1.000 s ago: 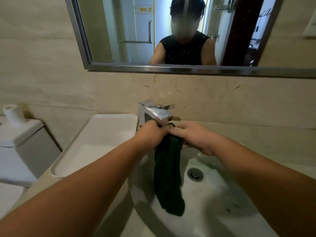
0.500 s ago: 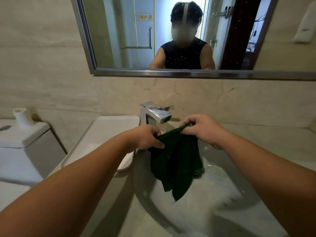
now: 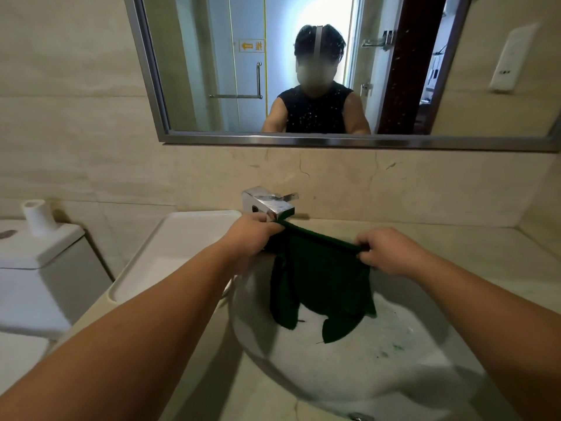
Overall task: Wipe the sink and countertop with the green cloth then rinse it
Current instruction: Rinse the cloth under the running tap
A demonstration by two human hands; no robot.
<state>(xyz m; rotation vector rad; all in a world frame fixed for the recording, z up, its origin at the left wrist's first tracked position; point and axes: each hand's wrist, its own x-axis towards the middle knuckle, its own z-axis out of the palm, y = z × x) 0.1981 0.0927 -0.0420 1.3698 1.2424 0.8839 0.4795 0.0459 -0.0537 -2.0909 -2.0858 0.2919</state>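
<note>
Dark green, the cloth [image 3: 321, 281] hangs spread out above the white sink [image 3: 349, 369]. Its top edge is drawn into a straight line that slopes down from left to right, and its lower edge falls in uneven flaps inside the bowl. Whether those flaps touch the porcelain cannot be told.

The left hand [image 3: 252, 238] grips the cloth's upper left corner with its fingers curled round it, just beside the spout of the chrome faucet [image 3: 268, 205]. The right hand [image 3: 385, 250] pinches the upper right corner, fingers folded over the edge, above the right side of the bowl. A few small green flecks [image 3: 394, 349] lie on the bowl's surface to the lower right of the cloth.

The beige stone countertop [image 3: 455, 238] surrounds the sink. A shallow white tray [image 3: 170, 253] sits on it to the left of the faucet, and the left forearm crosses its near corner. Further left stands a white toilet tank [image 3: 39, 268] with a white roll [image 3: 38, 217] upright on its lid. On the tiled wall above, a metal-framed mirror [image 3: 303, 138] reflects a person in a dark sleeveless top and a glass door behind.
</note>
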